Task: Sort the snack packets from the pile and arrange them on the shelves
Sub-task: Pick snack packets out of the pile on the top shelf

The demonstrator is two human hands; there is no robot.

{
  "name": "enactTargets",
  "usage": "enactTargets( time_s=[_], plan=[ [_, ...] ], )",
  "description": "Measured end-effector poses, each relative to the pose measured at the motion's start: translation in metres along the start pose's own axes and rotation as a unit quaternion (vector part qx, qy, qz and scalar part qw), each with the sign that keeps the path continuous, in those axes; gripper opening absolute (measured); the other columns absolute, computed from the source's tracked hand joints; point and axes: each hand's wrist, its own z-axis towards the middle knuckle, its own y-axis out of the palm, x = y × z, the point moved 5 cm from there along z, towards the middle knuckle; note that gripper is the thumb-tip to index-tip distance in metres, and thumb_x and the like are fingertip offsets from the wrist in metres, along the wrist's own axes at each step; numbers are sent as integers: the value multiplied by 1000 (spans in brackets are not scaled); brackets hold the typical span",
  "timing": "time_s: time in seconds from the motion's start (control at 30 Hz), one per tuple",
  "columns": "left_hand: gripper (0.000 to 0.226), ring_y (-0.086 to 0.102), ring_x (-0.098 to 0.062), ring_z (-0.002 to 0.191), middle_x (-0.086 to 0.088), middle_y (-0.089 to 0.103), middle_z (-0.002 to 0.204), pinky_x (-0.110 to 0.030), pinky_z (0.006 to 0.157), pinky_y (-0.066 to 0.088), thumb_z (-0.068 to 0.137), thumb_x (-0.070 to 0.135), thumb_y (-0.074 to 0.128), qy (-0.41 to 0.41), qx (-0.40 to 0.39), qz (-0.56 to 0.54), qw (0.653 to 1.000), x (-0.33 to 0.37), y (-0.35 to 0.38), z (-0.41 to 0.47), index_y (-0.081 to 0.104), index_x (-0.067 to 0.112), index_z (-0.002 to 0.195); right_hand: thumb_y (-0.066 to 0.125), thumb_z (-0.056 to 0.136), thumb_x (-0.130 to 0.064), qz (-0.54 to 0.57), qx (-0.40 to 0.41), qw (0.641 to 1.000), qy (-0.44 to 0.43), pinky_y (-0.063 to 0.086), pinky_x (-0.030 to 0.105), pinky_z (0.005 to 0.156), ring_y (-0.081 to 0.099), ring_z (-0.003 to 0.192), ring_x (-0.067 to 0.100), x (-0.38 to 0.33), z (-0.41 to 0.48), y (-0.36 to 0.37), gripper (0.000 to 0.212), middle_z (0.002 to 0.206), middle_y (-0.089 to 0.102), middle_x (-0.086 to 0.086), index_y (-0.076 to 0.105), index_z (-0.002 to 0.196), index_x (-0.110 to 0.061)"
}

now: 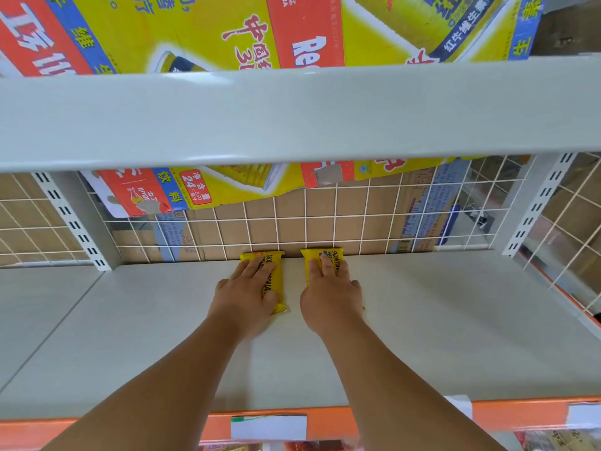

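The upper shelf (292,115) spans the full width above your arms. Below it, the grey lower shelf (422,320) carries the work. A yellow and red printed carton (195,34) stands behind the unit, seen above the upper shelf and through the white wire grid (292,219) that forms the far wall. An orange edge strip (520,415) runs along the near edge of the lower shelf.

Your left hand (248,288) lies palm down on the left yellow packet (275,271). Its fingers (252,268) are straight and close together, flat on the wrapper.

Your right hand (331,288) lies the same way on the right yellow packet (320,253), fingers (327,266) straight and narrow-set, covering most of it.

Both packets lie flat at the far middle of the lower shelf, far ends against the wire grid, side by side with a bare gap between them.
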Motion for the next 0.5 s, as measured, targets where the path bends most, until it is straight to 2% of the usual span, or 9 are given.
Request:
enactTargets(
  time_s=[0.07,0.17,0.27,0.4,0.5],
  plan=[
    [64,2,-16,157,12,4,170,-45,119,27,100,49,28,7,-10,9,1000,-1,0,2,11,39,161,29,103,-35,-5,3,1000,0,29,48,113,-3,154,33,-1,1,0,66,169,-7,-2,0,161,-24],
    [74,2,-18,157,11,1,170,-47,118,29,91,62,15,18,-5,38,999,-1,-3,1,2,40,161,28,103,-35,-11,9,1000,-2,29,48,112,-4,154,33,-1,2,2,67,169,-10,-2,-2,161,-25],
    [85,3,-18,157,12,2,170,-46,118,28,83,74,2,6,27,26,999,1,-5,-15,1,39,161,28,103,-38,-1,17,1000,-10,29,48,112,-4,154,33,-2,0,4,67,168,-11,-2,-3,161,-25],
    [87,4,-18,157,13,4,170,-44,118,27,83,77,1,14,62,34,997,13,-9,-40,3,39,161,34,102,-51,23,15,999,-22,21,51,117,-4,154,34,2,-1,0,73,169,-10,0,-1,161,-25],
    [89,11,-22,156,8,11,170,-47,118,28,83,79,4,5,79,30,996,14,-25,-51,9,37,161,38,99,-59,30,37,998,-37,20,51,120,-2,154,34,2,-3,-13,79,169,-1,2,6,161,-23]
  ],
)
